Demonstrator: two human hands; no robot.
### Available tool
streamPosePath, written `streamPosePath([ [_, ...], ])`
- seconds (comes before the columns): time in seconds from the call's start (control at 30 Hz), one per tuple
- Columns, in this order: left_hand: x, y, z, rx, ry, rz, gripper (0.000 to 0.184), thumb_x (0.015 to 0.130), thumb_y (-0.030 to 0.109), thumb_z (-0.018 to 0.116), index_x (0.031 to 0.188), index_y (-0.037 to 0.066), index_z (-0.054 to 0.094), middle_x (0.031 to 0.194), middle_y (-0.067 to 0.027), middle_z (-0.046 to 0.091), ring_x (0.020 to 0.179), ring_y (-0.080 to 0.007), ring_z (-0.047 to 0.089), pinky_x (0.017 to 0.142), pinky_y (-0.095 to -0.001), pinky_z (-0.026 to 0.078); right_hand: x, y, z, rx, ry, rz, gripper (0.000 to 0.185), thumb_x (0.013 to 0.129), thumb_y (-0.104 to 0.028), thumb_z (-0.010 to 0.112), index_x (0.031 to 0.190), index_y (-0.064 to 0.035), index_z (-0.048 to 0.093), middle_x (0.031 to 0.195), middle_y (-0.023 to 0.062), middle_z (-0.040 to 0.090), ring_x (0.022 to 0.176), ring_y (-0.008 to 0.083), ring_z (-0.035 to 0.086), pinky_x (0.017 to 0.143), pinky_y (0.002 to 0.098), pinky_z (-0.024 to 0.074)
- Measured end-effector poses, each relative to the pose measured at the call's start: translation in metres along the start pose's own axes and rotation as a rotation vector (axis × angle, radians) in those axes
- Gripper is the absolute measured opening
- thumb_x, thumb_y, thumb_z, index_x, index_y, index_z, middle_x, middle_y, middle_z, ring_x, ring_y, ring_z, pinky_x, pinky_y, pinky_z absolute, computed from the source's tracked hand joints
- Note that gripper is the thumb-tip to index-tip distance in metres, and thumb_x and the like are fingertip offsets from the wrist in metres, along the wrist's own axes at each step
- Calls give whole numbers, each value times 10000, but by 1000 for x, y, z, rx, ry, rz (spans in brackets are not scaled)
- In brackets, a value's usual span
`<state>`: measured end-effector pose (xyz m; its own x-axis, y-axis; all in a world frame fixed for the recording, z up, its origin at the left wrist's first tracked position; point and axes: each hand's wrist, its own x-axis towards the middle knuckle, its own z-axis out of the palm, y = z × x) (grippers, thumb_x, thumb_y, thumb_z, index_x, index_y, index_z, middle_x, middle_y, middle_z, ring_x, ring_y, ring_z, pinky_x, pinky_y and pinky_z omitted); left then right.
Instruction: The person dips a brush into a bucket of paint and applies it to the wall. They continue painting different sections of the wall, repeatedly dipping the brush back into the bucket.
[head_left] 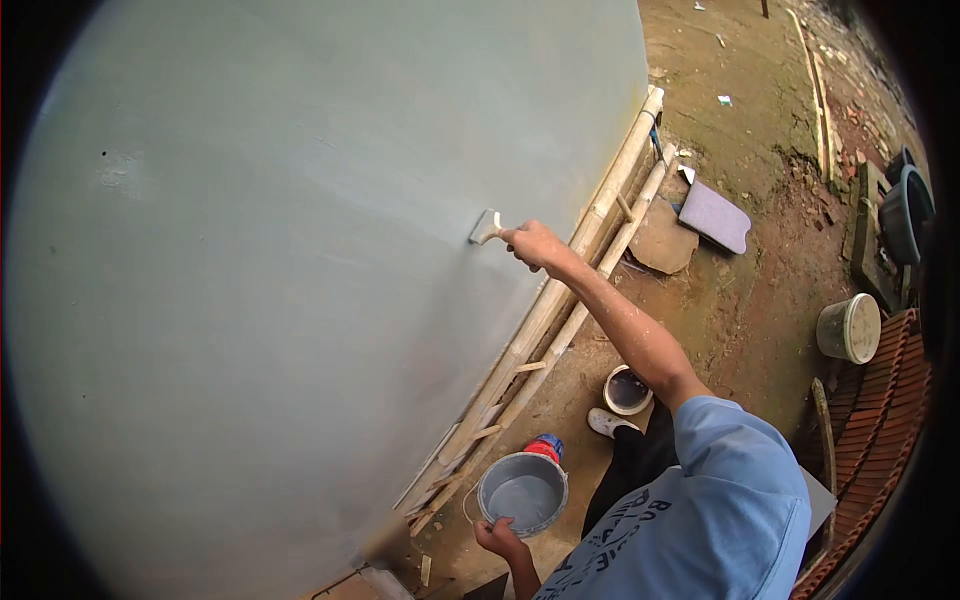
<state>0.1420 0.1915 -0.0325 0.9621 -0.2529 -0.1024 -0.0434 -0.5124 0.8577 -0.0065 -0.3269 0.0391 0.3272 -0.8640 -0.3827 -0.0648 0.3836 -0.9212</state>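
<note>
My right hand [538, 246] stretches out toward the grey-painted wall [300, 250], fingers wrapped round the pale handle of a flat paintbrush [487, 227]. The brush's head lies against the wall's surface, near its right edge. Low in the view, my left hand [500, 538] grips the near side of a grey bucket [523, 492] at its rim, beside the wire handle. Grey paint partly fills this bucket. A damp-looking sheen shows on the wall around the brush.
A bamboo ladder [590, 290] lies along the wall's base. Near my shoe [606, 422] stand a second bucket [628, 390] and a red-and-blue container [545, 448]. Further right are a purple board [715, 217], a lidded pail [850, 328] and stacked roof tiles [875, 420].
</note>
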Motion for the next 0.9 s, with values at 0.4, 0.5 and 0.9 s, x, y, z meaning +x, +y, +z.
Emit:
streamPosePath([
  [0.4,28,15,24,-131,-64,198,340,522,-36,623,643,33,312,662,-19,319,617,-196,339,585,-348,347,-215,-355,30,185,-254,-897,315,963,-312,476,807,-44,527,563,-56,319,512,78,259,494,279,251],
  [0.5,36,17,27,-192,-78,213,339,530,-22,643,637,32,326,647,-24,332,610,-196,349,581,-345,347,-242,-359,28,182,-297,-1002,336,970,-336,461,856,-34,558,556,-68,307,506,75,244,509,258,227],
  [0.9,39,55,30,-120,-123,367,355,535,-1,677,586,47,329,554,0,285,532,-150,297,497,-343,273,-194,-26,11,-144,-449,-77,345,1020,-271,467,1088,16,645,614,-63,387,527,80,322,494,259,266],
])
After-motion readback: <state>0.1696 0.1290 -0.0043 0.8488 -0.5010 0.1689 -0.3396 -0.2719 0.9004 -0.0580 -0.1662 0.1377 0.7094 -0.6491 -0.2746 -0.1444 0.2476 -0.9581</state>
